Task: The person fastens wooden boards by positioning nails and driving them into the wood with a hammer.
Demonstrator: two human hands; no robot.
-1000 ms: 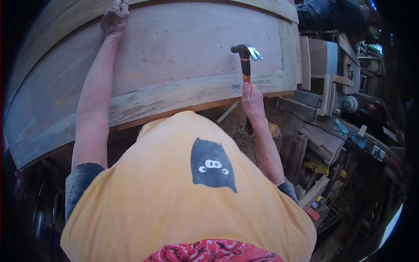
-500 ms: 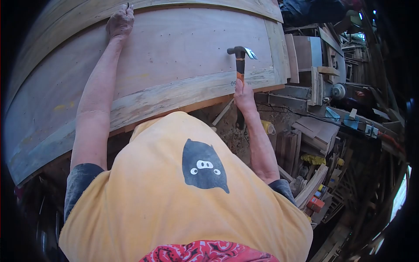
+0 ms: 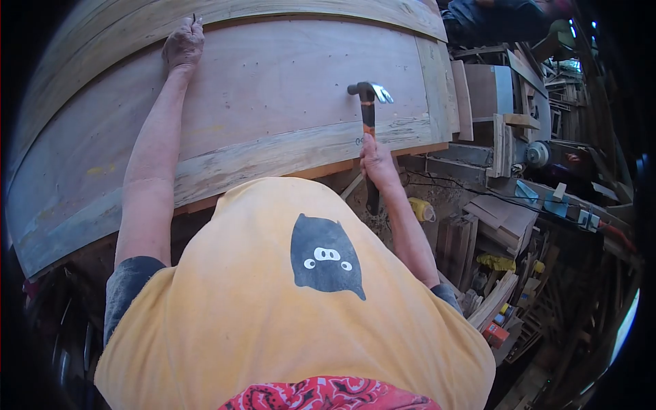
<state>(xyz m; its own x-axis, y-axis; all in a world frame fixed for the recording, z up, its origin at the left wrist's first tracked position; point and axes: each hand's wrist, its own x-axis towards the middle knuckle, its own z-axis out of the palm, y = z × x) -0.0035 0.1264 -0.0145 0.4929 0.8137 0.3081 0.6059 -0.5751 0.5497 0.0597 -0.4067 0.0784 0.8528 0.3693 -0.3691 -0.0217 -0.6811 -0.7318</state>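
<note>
My right hand point(image 3: 378, 162) is closed around the handle of a claw hammer point(image 3: 367, 113), with the head raised over the near right part of a large wooden panel point(image 3: 273, 82). The bright claw points right and the dark striking face left. At the panel's far edge, my left hand point(image 3: 183, 46) is closed, with a thin dark nail point(image 3: 194, 18) sticking up from its fingertips. It rests by the long wooden board point(image 3: 273, 9) along the far side. Small nail marks dot the panel's surface.
A pale board point(image 3: 301, 152) edges the panel's near side. To the right are stacked wood pieces point(image 3: 502, 215), a cable point(image 3: 471, 186), a yellow container point(image 3: 422, 209) and a small red box point(image 3: 495, 335). Dark clothing of another person point(image 3: 495, 24) shows at the top right.
The hammer has shifted slightly left and down, its head tilting a little. My left hand stays at the far board, still pinching the nail. The view has shifted slightly.
</note>
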